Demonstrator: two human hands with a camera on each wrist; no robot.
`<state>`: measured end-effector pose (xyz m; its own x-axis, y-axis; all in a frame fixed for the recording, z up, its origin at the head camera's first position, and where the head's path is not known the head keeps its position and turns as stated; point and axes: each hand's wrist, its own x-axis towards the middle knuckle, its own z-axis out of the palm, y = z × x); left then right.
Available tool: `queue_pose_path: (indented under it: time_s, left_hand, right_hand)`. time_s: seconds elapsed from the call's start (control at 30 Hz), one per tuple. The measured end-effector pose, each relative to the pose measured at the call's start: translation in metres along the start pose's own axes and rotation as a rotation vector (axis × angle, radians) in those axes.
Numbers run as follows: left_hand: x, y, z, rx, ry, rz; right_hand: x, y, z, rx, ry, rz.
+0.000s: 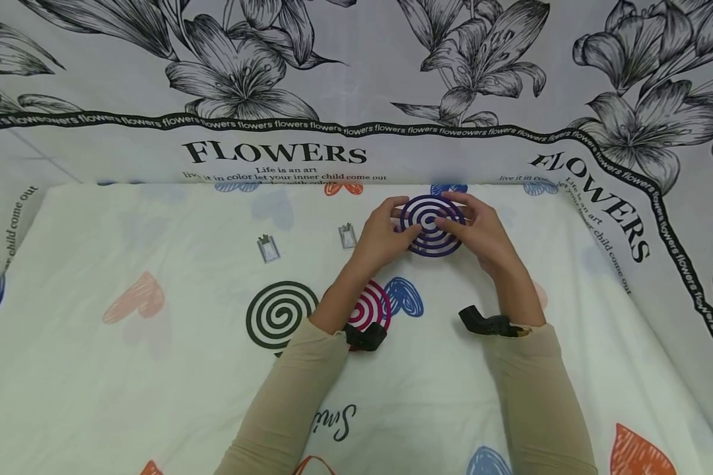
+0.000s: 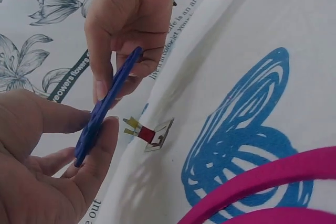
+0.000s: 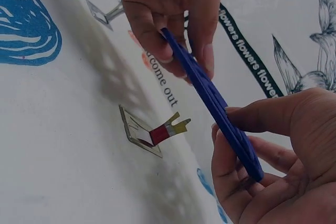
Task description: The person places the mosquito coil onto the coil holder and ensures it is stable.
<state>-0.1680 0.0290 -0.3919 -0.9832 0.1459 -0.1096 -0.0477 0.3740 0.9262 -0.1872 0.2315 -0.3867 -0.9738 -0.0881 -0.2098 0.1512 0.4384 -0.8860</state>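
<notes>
Tan sleeves point(image 1: 541, 396) come nearest, at 7 and 4 o'clock, each with a black device point(image 1: 488, 322) at the wrist. Flower-printed cloth point(image 1: 356, 59) across 12 o'clock reads "FLOWERS" and "Life is an art" between 10 and 11, then a slanted "FLOWERS" near 3; its black band repeats "flowers". On the counter point(image 1: 184, 396), "Smi" sits upside down at 6 o'clock, partly covered by the left sleeve.

From left, a small metal stand point(image 1: 269, 249) is at 9 o'clock, a green coil point(image 1: 282, 315) between 7 and 8, another stand point(image 1: 347, 236) near the centre, and a pink coil point(image 1: 375, 307) at 6, partly behind the left forearm. Near 3 o'clock, the left hand point(image 1: 383, 237) and right hand point(image 1: 481, 234) hold a blue coil point(image 1: 430, 228) above the counter. Both grips are narrow, thumbs on the near face and fingers behind, pinching opposite sides. A stand with a red-and-yellow tab point(image 3: 157, 134) shows near the coil, apart from it, in the right wrist view.
</notes>
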Motion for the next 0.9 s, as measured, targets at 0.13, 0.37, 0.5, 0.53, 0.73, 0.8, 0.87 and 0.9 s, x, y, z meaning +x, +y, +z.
queue_pose_path:
  time_s: [0.13, 0.37, 0.5, 0.53, 0.73, 0.8, 0.87, 0.9]
  left_hand:
    - [0.002, -0.002, 0.002, 0.006, 0.006, 0.006]
    - [0.002, -0.005, 0.007, -0.015, 0.008, -0.006]
    - [0.000, -0.009, 0.012, -0.015, -0.025, -0.017]
    - [0.000, -0.010, 0.013, -0.010, -0.027, -0.021]
    - [0.000, -0.014, 0.009, 0.011, 0.040, -0.039]
    - [0.002, -0.014, 0.009, 0.012, 0.042, -0.034]
    - [0.004, -0.012, 0.011, 0.015, 0.028, -0.025]
    - [0.005, -0.011, 0.012, 0.022, 0.019, -0.021]
  right_hand:
    - [0.002, 0.001, 0.002, 0.004, -0.007, 0.001]
    - [0.003, 0.004, 0.004, -0.022, -0.012, 0.004]
    - [0.000, 0.009, 0.004, -0.043, -0.008, 0.019]
    - [0.000, 0.011, 0.005, -0.046, -0.009, 0.019]
    - [0.005, 0.011, 0.012, -0.035, -0.041, -0.015]
    - [0.006, 0.010, 0.012, -0.036, -0.035, -0.022]
    - [0.006, 0.009, 0.010, -0.043, -0.020, -0.019]
    - [0.006, 0.009, 0.009, -0.046, -0.012, -0.017]
